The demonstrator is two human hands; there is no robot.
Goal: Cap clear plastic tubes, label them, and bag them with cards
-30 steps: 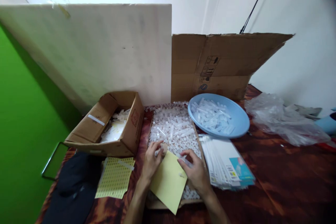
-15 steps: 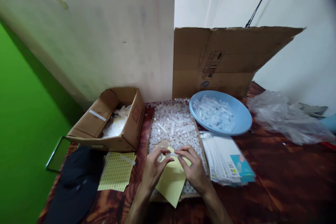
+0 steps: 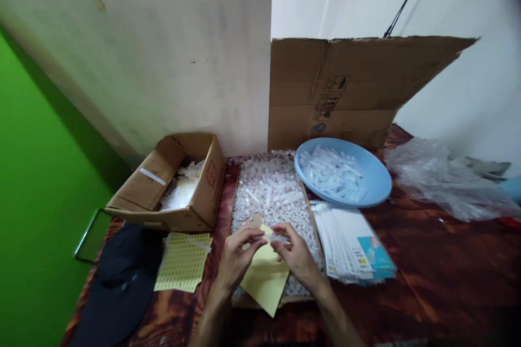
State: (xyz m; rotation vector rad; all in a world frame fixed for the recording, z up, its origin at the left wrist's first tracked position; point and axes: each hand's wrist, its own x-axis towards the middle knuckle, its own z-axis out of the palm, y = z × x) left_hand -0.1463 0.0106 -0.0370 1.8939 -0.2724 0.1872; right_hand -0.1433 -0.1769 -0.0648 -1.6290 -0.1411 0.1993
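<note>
My left hand (image 3: pixel 235 256) and my right hand (image 3: pixel 296 256) meet over the near end of a flat cardboard tray (image 3: pixel 304 201) heaped with small white plastic pieces (image 3: pixel 272 188). Together they pinch a small clear plastic tube (image 3: pixel 275 238) between their fingertips, the left hand at its left end, the right hand at its right end. A yellow sheet (image 3: pixel 265 281) lies under the hands on the tray, one corner sticking out toward me.
A blue bowl (image 3: pixel 376 179) of clear tubes stands at the right of the tray, with a fanned stack of printed cards (image 3: pixel 353 245) before it. At left are an open cardboard box (image 3: pixel 176 187), a yellow label sheet (image 3: pixel 183 261) and a black cap (image 3: pixel 118 287). Crumpled plastic (image 3: pixel 439 179) lies far right.
My hands have come together above the yellow sheet and lifted the clear tube between them. The view has shifted slightly down and to the right.
</note>
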